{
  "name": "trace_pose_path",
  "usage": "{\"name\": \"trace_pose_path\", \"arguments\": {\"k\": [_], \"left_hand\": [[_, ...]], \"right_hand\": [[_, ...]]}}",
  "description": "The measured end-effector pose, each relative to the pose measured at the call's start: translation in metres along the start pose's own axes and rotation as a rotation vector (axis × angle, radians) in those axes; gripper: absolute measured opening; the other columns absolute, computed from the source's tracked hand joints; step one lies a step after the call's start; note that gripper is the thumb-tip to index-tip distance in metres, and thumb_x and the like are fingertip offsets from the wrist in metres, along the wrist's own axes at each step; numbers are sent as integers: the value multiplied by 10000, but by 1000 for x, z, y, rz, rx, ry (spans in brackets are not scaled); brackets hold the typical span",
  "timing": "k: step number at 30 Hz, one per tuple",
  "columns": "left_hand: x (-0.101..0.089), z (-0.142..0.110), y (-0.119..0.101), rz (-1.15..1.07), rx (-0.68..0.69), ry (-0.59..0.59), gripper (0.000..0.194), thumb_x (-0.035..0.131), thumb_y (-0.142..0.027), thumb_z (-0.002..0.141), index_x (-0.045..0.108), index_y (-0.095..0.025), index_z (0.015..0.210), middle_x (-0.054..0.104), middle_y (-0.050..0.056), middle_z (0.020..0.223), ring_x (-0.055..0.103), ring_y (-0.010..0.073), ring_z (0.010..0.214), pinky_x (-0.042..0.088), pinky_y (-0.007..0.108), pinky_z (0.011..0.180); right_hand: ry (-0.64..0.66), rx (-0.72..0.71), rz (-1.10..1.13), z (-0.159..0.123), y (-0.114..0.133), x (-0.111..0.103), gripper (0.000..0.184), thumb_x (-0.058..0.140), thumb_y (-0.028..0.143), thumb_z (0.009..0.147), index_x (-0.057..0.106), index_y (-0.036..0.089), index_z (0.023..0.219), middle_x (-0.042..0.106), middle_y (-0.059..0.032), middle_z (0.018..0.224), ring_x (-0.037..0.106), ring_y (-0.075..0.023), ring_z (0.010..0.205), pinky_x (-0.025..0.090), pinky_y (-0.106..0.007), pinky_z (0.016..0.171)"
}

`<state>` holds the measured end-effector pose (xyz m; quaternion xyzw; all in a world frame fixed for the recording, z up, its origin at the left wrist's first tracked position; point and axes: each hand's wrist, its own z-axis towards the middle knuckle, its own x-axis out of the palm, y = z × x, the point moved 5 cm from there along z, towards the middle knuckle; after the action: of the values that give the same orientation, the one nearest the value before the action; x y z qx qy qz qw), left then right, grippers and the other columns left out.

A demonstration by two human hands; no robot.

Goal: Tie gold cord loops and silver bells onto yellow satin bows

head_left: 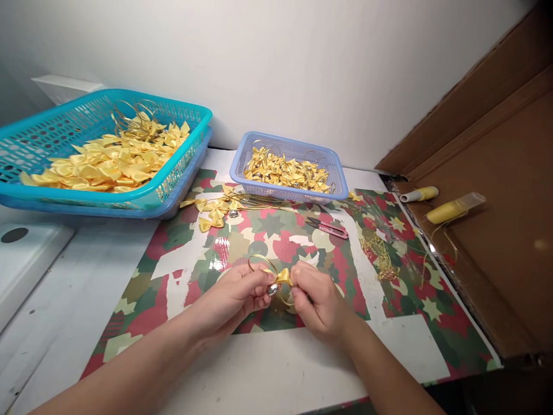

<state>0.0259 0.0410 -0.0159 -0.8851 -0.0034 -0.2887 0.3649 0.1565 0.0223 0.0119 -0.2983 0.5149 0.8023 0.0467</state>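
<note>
Between my hands is a yellow satin bow (284,276) fixed to a thin gold wire ring (259,256), with a small silver bell (272,289) hanging below. My left hand (242,291) is closed, its thumb and fingers pinching the ring beside the bow and bell. On the other side, my right hand (317,297) has its fingers curled tight around the bow's right end, which they partly hide. Farther forward on the patterned sheet lie loose yellow bows (213,216), straight gold wires (263,200) and pink-handled thread snips (327,227).
A turquoise basket (204,118) heaped with yellow bows stands at the left. A smaller lilac basket (290,192) with bows on rings is at the back. At right lie a tangle of gold thread pieces (380,259) and yellow thread spools (449,210) near a cardboard panel (496,230).
</note>
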Motion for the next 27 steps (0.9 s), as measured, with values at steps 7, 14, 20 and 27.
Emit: {"name": "trace_pose_path", "arguments": {"k": [7,14,20,27], "left_hand": [[-1,-1,-3,67,83,-56,173,717,-245,629,567,-160,615,494,-49,637,442,71,581,362,201,562],[1,-1,-2,91,45,-24,227,718,-262,647,530,-160,573,450,-54,596,400,74,561,344,206,531],[2,1,7,-38,-83,30,243,711,-248,645,499,-166,559,477,-43,539,407,72,531,362,188,530],[3,-1,10,-153,-159,48,198,737,-199,589,543,-159,582,528,-31,544,426,60,505,371,166,520]], "right_hand": [[10,12,2,0,1,0,219,367,47,819,264,214,723,329,30,643,316,-122,617,286,-250,565],[35,-25,8,0,3,1,213,364,51,811,270,215,713,342,28,642,312,-125,608,292,-261,570],[36,-54,11,2,6,0,215,357,54,815,267,216,707,346,28,635,317,-127,608,301,-262,573],[42,-18,44,0,1,1,199,356,72,836,318,215,703,382,21,639,341,-132,623,315,-264,577]]}}
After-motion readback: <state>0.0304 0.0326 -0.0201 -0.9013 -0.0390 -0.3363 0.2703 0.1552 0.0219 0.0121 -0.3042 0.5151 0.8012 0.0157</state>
